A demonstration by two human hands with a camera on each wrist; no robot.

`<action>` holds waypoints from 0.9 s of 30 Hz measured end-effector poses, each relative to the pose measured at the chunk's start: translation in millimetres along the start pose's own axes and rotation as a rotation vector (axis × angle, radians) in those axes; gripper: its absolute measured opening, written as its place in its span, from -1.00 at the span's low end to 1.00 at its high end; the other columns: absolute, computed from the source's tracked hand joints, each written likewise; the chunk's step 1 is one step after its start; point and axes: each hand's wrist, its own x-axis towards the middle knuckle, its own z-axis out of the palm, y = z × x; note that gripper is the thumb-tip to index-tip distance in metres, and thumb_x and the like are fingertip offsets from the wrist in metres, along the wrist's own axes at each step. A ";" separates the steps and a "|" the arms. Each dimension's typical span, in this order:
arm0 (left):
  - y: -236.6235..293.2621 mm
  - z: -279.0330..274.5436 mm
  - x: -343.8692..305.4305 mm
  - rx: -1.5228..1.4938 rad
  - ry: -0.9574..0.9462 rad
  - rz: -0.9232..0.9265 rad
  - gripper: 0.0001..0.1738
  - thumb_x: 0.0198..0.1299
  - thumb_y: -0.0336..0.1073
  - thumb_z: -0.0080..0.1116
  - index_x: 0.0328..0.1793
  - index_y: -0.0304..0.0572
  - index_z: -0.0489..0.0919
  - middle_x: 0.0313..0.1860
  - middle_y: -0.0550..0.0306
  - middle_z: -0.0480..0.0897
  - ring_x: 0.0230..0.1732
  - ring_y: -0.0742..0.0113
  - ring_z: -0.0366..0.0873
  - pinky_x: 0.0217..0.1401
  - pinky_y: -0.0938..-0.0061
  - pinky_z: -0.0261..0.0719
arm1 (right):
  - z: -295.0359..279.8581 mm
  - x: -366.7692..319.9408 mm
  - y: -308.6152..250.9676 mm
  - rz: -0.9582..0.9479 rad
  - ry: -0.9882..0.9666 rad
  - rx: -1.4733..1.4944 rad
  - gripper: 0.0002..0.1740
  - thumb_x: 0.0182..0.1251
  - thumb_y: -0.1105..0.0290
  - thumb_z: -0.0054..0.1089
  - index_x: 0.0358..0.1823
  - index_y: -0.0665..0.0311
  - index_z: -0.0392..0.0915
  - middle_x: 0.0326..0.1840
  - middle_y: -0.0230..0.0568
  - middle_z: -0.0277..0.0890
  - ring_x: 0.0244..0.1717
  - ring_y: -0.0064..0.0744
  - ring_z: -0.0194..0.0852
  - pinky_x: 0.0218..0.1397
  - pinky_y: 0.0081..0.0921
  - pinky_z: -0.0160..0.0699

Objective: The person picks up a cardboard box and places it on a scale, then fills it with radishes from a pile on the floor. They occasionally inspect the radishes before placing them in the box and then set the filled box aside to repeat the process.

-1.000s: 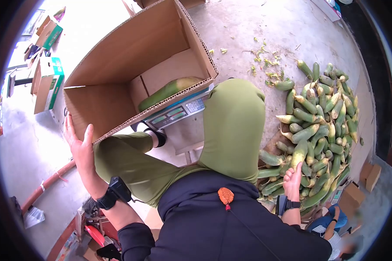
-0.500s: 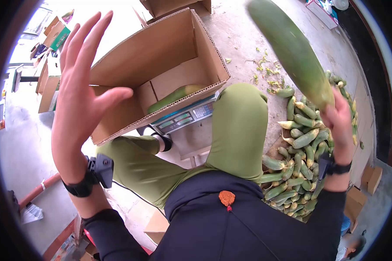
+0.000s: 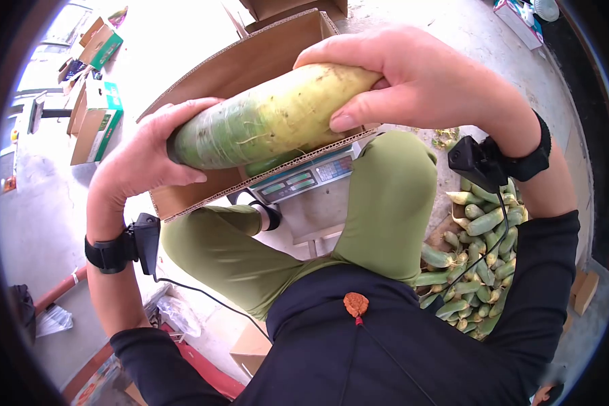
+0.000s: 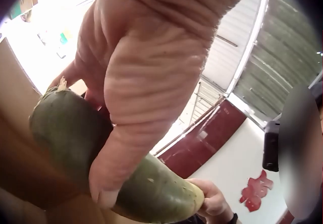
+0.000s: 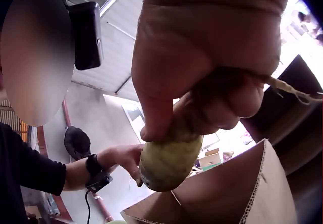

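Observation:
A large green radish (image 3: pixel 271 115), green at one end and pale yellow at the other, is held across the front of the body. My left hand (image 3: pixel 139 152) grips its green end, thumb below and fingers over the top. Around the pale root end curls my right hand (image 3: pixel 413 78); a thin root tail sticks out past the fingers in the right wrist view. The radish overlaps an open cardboard box (image 3: pixel 243 68) in the head view. Inside that box lies another green radish (image 3: pixel 267 164), mostly hidden. A digital scale (image 3: pixel 304 177) is under the box.
On the floor to the right lies a big pile of green radishes (image 3: pixel 480 237). Leaf scraps (image 3: pixel 445 138) are scattered beyond the right knee. Green-and-white cartons (image 3: pixel 101 111) stand at the far left, and another cardboard box (image 3: pixel 294 8) is behind the open one.
My right hand has lifted a radish from the pile and swung it left over the box. The left hand has left the box's side, risen open, and taken the radish's green end.

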 end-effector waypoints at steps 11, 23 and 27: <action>-27.1 -35.5 -16.1 -0.048 -0.086 -0.306 -0.21 -0.35 -0.44 0.31 0.21 -0.27 0.42 -0.15 0.07 0.57 -0.13 0.35 0.49 0.04 0.49 0.46 | -33.3 -70.5 78.8 0.243 0.550 -0.053 -0.62 0.27 0.32 0.15 0.07 0.35 0.49 -0.15 -0.26 0.58 -0.14 -0.53 0.51 -0.03 -0.61 0.44; -35.1 -49.5 -37.5 -0.028 -0.207 -0.633 -0.24 -0.34 -0.45 0.37 0.18 -0.26 0.46 -0.24 0.13 0.60 -0.22 0.39 0.52 -0.07 0.51 0.52 | 80.9 -331.4 204.6 1.199 0.647 0.279 -0.62 0.26 0.31 0.11 0.07 0.31 0.48 -0.19 -0.34 0.55 -0.38 -0.65 0.44 -0.47 -0.71 0.31; -69.2 -32.3 -21.2 0.025 -0.238 -0.458 -0.22 -0.33 -0.40 0.38 0.20 -0.29 0.44 -0.21 0.00 0.63 -0.19 0.25 0.57 -0.05 0.45 0.52 | 127.0 -358.4 225.0 1.298 0.550 0.292 -0.65 0.22 0.39 0.09 0.03 0.35 0.49 -0.23 -0.30 0.56 -0.40 -0.60 0.47 -0.46 -0.65 0.40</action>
